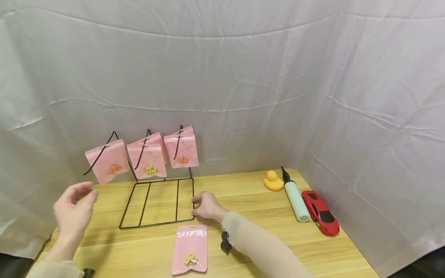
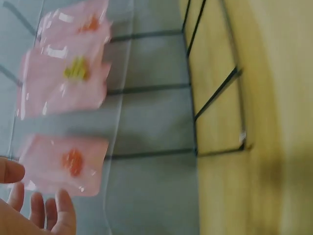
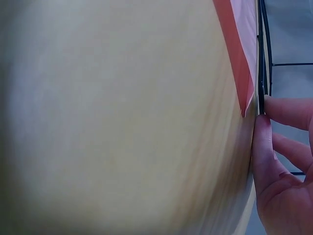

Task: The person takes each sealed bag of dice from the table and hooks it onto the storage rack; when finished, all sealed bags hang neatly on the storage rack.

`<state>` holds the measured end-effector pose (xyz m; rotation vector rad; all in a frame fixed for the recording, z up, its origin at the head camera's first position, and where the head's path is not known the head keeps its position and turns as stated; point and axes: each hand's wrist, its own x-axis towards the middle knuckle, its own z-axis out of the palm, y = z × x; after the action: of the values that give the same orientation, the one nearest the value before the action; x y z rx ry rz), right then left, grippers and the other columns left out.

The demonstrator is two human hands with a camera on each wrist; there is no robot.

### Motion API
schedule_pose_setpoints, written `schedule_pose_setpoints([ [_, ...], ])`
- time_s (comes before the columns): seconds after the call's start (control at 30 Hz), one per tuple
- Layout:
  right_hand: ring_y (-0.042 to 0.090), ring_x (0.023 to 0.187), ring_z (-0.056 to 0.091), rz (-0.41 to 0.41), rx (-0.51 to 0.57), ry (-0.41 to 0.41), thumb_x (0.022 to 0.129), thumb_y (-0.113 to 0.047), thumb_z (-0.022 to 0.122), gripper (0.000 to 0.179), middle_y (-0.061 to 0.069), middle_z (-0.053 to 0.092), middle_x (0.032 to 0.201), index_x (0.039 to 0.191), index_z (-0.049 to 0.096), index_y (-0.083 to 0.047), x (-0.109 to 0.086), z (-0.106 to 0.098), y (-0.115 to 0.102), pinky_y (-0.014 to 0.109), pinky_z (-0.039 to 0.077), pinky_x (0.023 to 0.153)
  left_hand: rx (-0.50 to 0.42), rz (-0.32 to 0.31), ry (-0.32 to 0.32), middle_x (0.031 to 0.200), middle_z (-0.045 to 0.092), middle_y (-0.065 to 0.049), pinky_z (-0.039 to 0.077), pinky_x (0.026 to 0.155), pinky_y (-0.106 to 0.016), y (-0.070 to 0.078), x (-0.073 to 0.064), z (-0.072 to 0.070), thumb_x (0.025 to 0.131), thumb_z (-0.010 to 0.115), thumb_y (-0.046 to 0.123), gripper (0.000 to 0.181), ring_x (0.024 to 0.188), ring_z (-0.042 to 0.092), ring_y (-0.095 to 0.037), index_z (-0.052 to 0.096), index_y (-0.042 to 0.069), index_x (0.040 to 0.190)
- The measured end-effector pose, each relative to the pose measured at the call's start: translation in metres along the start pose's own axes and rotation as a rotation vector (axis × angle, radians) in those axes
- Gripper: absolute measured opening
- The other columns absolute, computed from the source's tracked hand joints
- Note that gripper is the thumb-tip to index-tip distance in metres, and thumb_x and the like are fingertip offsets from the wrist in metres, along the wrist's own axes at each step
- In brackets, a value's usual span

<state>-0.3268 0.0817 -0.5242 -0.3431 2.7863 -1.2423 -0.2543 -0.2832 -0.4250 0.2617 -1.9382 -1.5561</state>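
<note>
A black wire rack (image 1: 156, 224) stands on the table with several pink zip pouches on its hooks. The left pouch (image 1: 104, 154) and the right one (image 1: 180, 148) show orange dice; the middle pouch (image 1: 142, 158) shows yellow dice. My right hand (image 1: 207, 204) pinches the right side of the rack's base between thumb and fingers, also seen in the right wrist view. My left hand (image 1: 73, 210) is raised in front of the left pouch, fingers loosely bent and holding nothing. Another pink pouch (image 1: 190, 243) with yellow dice lies flat before the rack.
At the right of the wooden table (image 1: 250, 208) are a yellow rubber duck (image 1: 273, 180), a pale green hand pump (image 1: 296, 200) with a black nozzle and a red toy car (image 1: 320, 213). Grey curtains (image 1: 226, 85) hang behind and on both sides.
</note>
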Motion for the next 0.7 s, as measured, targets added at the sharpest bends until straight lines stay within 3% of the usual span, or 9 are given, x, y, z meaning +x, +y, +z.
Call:
schedule_pose_setpoints([
  [0.07, 0.01, 0.091, 0.07, -0.003, 0.004, -0.005, 0.083, -0.006, 0.095, 0.049, 0.006, 0.077, 0.106, 0.13, 0.081, -0.003, 0.0, 0.001, 0.0, 0.04, 0.063, 0.104, 0.042, 0.008, -0.097, 0.092, 0.07, 0.039, 0.053, 0.075, -0.003, -0.005, -0.014, 0.003, 0.097, 0.075, -0.007, 0.023, 0.088, 0.065, 0.014, 0.08, 0.01, 0.113],
  [0.17, 0.01, 0.092, 0.071, -0.006, -0.006, -0.001, 0.083, -0.007, 0.096, 0.049, 0.006, 0.077, 0.106, 0.13, 0.081, -0.003, 0.0, 0.001, 0.0, 0.039, 0.063, 0.103, 0.137, 0.065, -0.294, 0.099, 0.072, 0.037, 0.055, 0.08, -0.005, -0.011, -0.037, 0.013, 0.098, 0.078, -0.003, 0.021, 0.091, 0.065, 0.017, 0.078, 0.001, 0.119],
  [0.27, 0.009, 0.091, 0.069, -0.007, -0.017, 0.002, 0.084, -0.007, 0.095, 0.05, 0.005, 0.076, 0.105, 0.131, 0.081, -0.003, 0.001, 0.0, 0.001, 0.039, 0.063, 0.103, 0.212, 0.118, -0.513, 0.111, 0.083, 0.016, 0.057, 0.083, -0.011, -0.015, -0.058, 0.029, 0.099, 0.081, 0.004, 0.022, 0.097, 0.065, 0.016, 0.078, 0.0, 0.121],
  [0.37, 0.008, 0.09, 0.068, -0.009, -0.015, -0.002, 0.084, -0.008, 0.095, 0.05, 0.004, 0.075, 0.105, 0.132, 0.081, -0.003, 0.001, 0.0, 0.0, 0.04, 0.063, 0.104, 0.238, 0.116, -0.72, 0.122, 0.084, -0.012, 0.059, 0.085, -0.018, -0.017, -0.077, 0.047, 0.099, 0.082, 0.009, 0.023, 0.101, 0.072, 0.004, 0.079, 0.003, 0.121],
  [0.43, 0.007, 0.09, 0.068, -0.013, -0.013, -0.008, 0.084, -0.008, 0.095, 0.05, 0.004, 0.075, 0.106, 0.132, 0.08, -0.003, 0.002, 0.0, 0.0, 0.04, 0.062, 0.105, 0.216, 0.092, -0.852, 0.127, 0.081, -0.021, 0.062, 0.085, -0.021, -0.018, -0.086, 0.057, 0.099, 0.082, 0.011, 0.026, 0.106, 0.076, -0.009, 0.077, 0.001, 0.122],
  [0.57, 0.008, 0.091, 0.069, -0.019, -0.009, -0.009, 0.084, -0.007, 0.095, 0.05, 0.005, 0.076, 0.107, 0.132, 0.08, -0.002, 0.001, 0.0, 0.0, 0.039, 0.063, 0.104, 0.222, 0.108, -1.024, 0.13, 0.079, -0.02, 0.067, 0.09, -0.034, -0.021, -0.1, 0.075, 0.098, 0.084, 0.016, 0.032, 0.114, 0.077, -0.031, 0.075, 0.001, 0.125],
  [0.7, 0.009, 0.092, 0.07, -0.015, -0.018, -0.005, 0.084, -0.008, 0.095, 0.05, 0.004, 0.077, 0.106, 0.131, 0.081, -0.003, 0.0, 0.001, 0.0, 0.038, 0.063, 0.102, 0.3, 0.193, -1.121, 0.13, 0.08, -0.016, 0.067, 0.095, -0.054, -0.026, -0.106, 0.088, 0.095, 0.087, 0.022, 0.039, 0.114, 0.076, -0.035, 0.075, 0.004, 0.128],
])
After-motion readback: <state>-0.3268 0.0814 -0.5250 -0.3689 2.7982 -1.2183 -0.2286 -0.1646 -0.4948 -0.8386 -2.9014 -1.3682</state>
